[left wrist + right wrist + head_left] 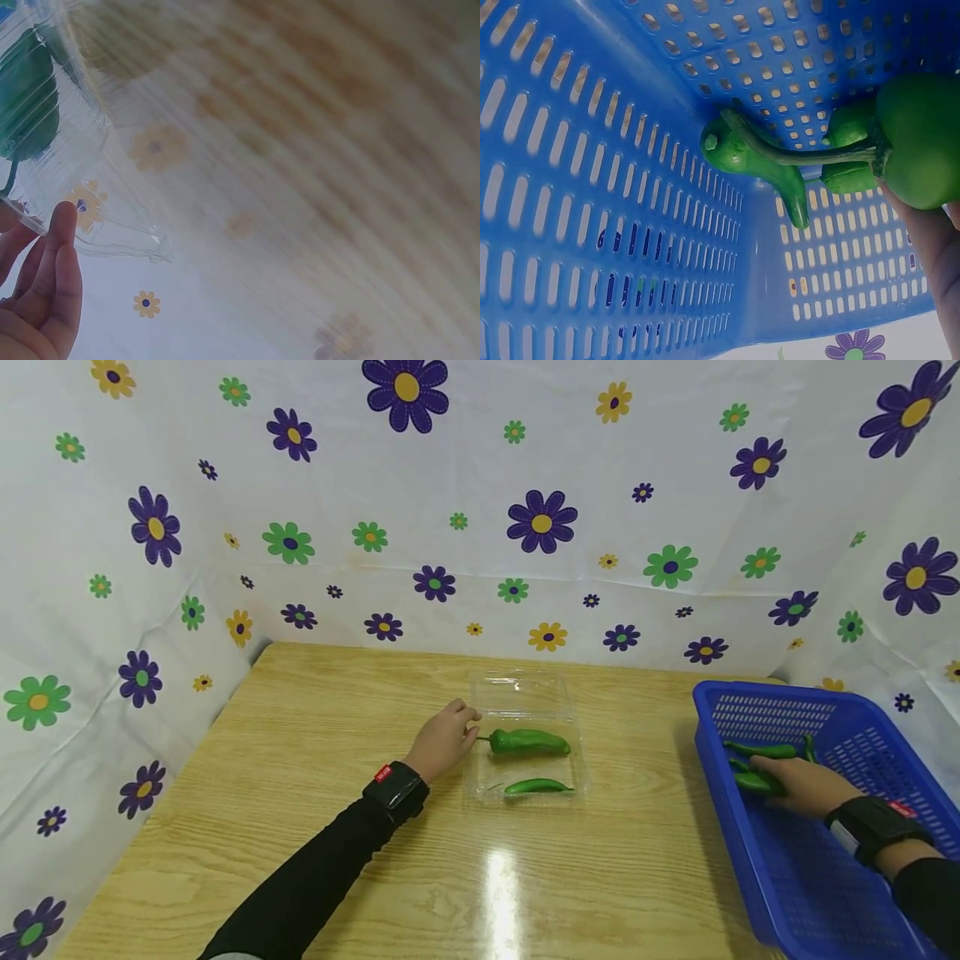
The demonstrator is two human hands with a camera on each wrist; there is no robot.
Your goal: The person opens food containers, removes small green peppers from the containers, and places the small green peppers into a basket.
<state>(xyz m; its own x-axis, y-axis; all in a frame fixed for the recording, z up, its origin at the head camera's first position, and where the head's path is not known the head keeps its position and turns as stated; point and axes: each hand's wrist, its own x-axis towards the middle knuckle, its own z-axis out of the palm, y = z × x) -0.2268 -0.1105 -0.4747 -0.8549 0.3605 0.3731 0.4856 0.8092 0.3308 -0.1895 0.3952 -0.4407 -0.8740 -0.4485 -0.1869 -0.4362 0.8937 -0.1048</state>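
A clear plastic clamshell box [491,772] stands on the table with its lid raised. Inside it lie a thick green pepper [528,742] and a slimmer green pepper [538,787], both lengthwise across the box. My left hand [442,739] pinches the box's left edge, thumb and fingers on either side of the rim in the left wrist view. Over in the blue basket [738,852], my right hand [806,785] grips a green pepper [919,142], its long stem pointing away from the fingers. Other green peppers [757,161] lie on the basket floor beyond it.
The basket's slotted walls rise around my right hand at the table's right side. Bare wooden table [637,827] lies between box and basket. A flower-printed white cloth [480,485] hangs behind the table and along both sides.
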